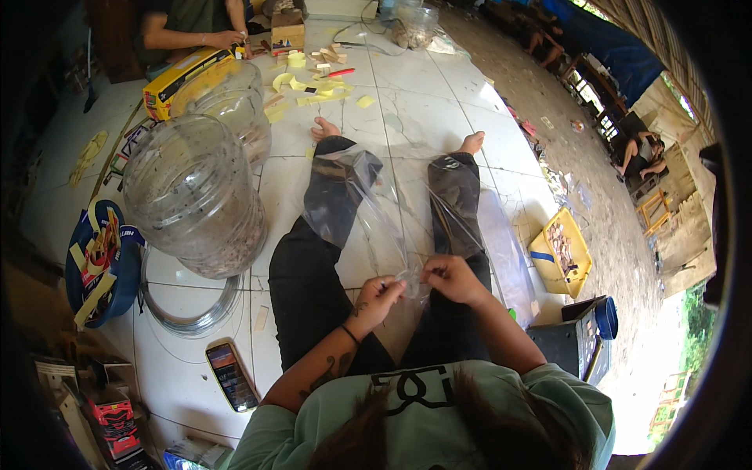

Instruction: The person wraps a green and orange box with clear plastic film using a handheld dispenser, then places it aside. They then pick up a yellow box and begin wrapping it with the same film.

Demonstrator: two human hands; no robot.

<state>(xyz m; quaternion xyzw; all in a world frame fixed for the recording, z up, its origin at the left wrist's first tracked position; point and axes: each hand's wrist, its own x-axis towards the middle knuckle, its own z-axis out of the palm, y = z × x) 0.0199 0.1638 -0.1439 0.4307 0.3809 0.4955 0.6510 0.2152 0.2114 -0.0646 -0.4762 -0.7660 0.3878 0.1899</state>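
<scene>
A large clear plastic bag lies spread over my lower legs, its near end gathered between my hands. My left hand is closed with thumb and fingers pinching the gathered plastic. Just to its right, my right hand also pinches the bag's edge, knuckles up. The plastic is bunched and wrinkled between the two hands. Whether anything small sits inside the gathered part cannot be made out. A flat stack of clear plastic sheets lies on the tiles beside my right leg.
Big clear plastic jars stand left of my legs, beside a wire coil and a phone. A blue basin sits far left. A yellow tub of small pieces is at right. Across the tiles, another person's hands work near wood blocks.
</scene>
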